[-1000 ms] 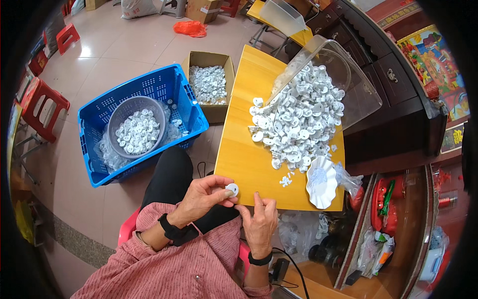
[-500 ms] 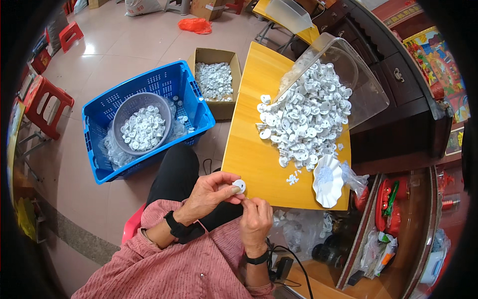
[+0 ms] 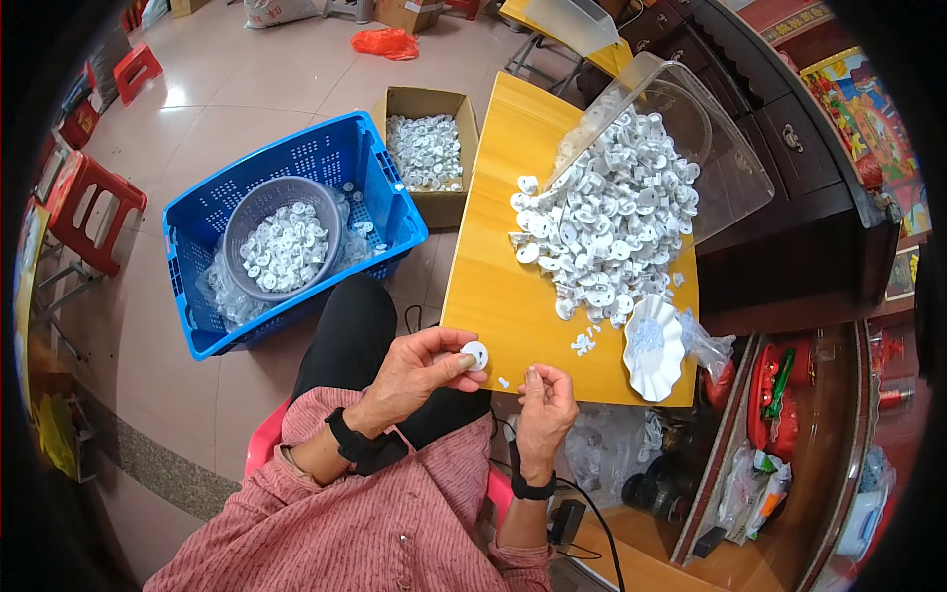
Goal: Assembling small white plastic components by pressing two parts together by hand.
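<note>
Between the thumb and fingers of my left hand (image 3: 419,375) is a white round plastic part (image 3: 475,355) with a small dark hole, held over the near left corner of the yellow table (image 3: 493,306). My right hand (image 3: 545,409) is at the table's near edge, apart from that part, thumb and fingertips pressed together. Whatever they pinch, if anything, is too small to make out. One tiny white piece (image 3: 503,382) lies on the table between my hands. Further in are several more small white pieces (image 3: 583,342), beside a white scalloped dish (image 3: 667,370) holding translucent bits.
A big heap of white parts (image 3: 621,217) spills from a tilted clear bin (image 3: 730,183). On the left, a blue crate (image 3: 192,286) contains a grey basket (image 3: 233,242) of such parts. Behind it stands a cardboard box (image 3: 434,207) of them. Dark drawers (image 3: 789,138) border the table's right.
My right hand has moved right, away from the white part in my left hand. The tiny piece on the table now shows between them. My left hand stays nearly in place.
</note>
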Demonstrator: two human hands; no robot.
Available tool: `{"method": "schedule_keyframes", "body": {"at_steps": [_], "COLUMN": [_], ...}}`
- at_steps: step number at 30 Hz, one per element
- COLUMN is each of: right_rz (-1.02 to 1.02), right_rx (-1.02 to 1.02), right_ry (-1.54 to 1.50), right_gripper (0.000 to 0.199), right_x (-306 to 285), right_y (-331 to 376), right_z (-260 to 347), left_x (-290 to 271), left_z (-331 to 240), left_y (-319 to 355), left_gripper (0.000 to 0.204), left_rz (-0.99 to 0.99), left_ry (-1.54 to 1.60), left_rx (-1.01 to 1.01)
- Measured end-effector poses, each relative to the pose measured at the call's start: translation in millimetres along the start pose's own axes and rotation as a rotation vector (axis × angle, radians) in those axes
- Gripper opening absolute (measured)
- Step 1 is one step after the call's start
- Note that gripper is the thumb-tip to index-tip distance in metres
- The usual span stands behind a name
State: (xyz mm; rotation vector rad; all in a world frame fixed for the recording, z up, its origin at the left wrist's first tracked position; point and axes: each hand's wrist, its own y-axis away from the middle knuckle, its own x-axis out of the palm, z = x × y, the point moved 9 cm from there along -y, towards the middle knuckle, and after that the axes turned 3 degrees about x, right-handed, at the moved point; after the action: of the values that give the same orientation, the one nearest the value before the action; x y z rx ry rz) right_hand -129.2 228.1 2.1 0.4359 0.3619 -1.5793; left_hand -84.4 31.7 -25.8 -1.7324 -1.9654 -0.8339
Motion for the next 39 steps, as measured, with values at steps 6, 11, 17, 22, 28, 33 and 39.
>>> {"method": "schedule_keyframes", "body": {"at_steps": [6,11,17,22,28,33,39], "right_rz": [0.02,-0.06,0.065,0.103,0.088,0.152,0.092], "right_rx": [-0.189,-0.386,-0.153,-0.063,-0.114,0.009,-0.2], "right_ry": [-0.059,0.1,-0.24,-0.411,-0.379,-0.499,-0.325], "right_gripper": [0.008,0.007,0.01,0.015,0.013,0.009,0.005], "right_x": [3,3,18,30,26,31,33], "right_y": [6,17,25,27,27,29,28], "right_z": [28,64,66,64,72,65,68], "left_x": [5,6,4,4,2,4,3], "left_z": [4,1,0,-2,0,2,4], "left_y": [1,2,1,2,1,0,0], "left_gripper": [0.032,0.033,0.034,0.034,0.036,0.031,0.027], "left_rz": [0.05,0.087,0.078,0.084,0.076,0.107,0.089], "left_ry": [0.164,0.276,0.239,0.171,0.194,0.237,0.283], "left_rx": [-0.052,-0.044,-0.02,-0.011,0.008,0.032,0.019]}}
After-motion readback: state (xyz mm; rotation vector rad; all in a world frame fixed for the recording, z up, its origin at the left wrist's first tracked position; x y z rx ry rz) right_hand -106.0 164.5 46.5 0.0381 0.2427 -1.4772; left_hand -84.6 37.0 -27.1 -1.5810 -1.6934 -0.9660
